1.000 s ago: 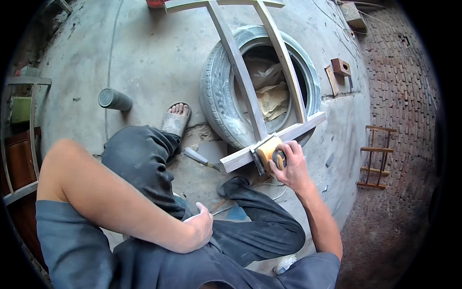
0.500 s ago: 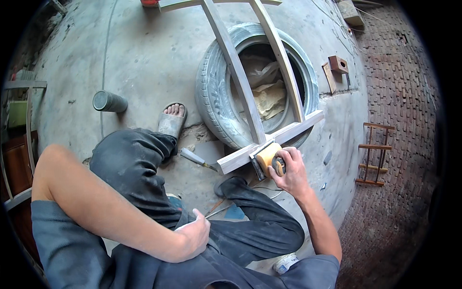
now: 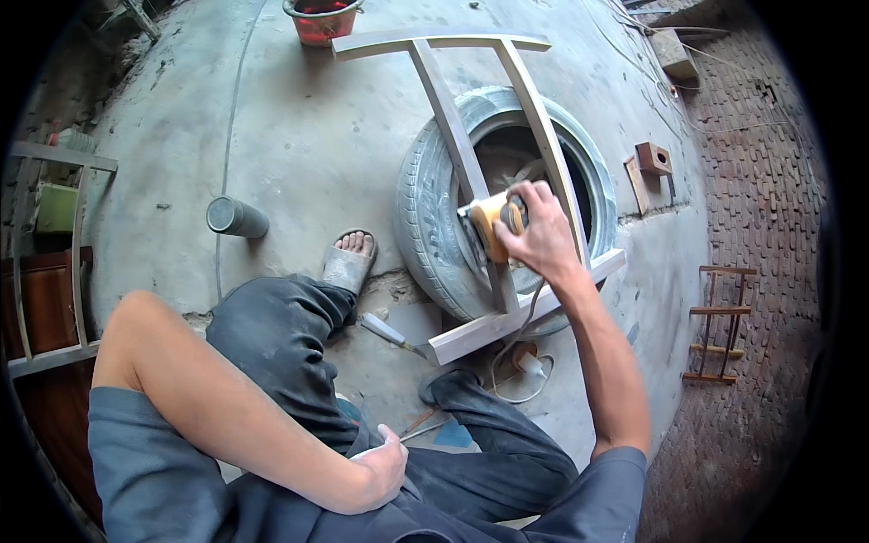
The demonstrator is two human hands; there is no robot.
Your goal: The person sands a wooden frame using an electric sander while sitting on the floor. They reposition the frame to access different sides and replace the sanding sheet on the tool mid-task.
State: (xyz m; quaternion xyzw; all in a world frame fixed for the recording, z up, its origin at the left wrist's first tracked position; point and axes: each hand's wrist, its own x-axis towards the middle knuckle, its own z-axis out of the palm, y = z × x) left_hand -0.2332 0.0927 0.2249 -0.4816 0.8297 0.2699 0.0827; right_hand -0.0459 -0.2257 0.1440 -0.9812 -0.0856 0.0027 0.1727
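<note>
My right hand (image 3: 541, 237) is wrapped round a yellow and dark electric sander (image 3: 489, 226). The sander sits against the left long rail of a pale wooden frame (image 3: 451, 136), partway along it, and its cord trails down toward my leg. Two long rails join a curved crosspiece at the far end and a thicker crosspiece at the near end. Under the frame a dusty tyre (image 3: 425, 204) lies flat on the floor. My left hand (image 3: 380, 472) rests in my lap with the thumb up, and its other fingers are mostly hidden.
A putty knife (image 3: 387, 331) lies by my sandalled foot (image 3: 348, 260). A dark cylinder (image 3: 237, 217) stands to the left, and a red bucket (image 3: 324, 23) at the far side. On the right are a small wooden box (image 3: 654, 158), a small wooden rack (image 3: 720, 324) and brick paving (image 3: 751, 190).
My right hand has carried the sander from the near crosspiece up onto the left rail. The view has shifted, bringing more of the bucket into sight. My left hand stays in my lap.
</note>
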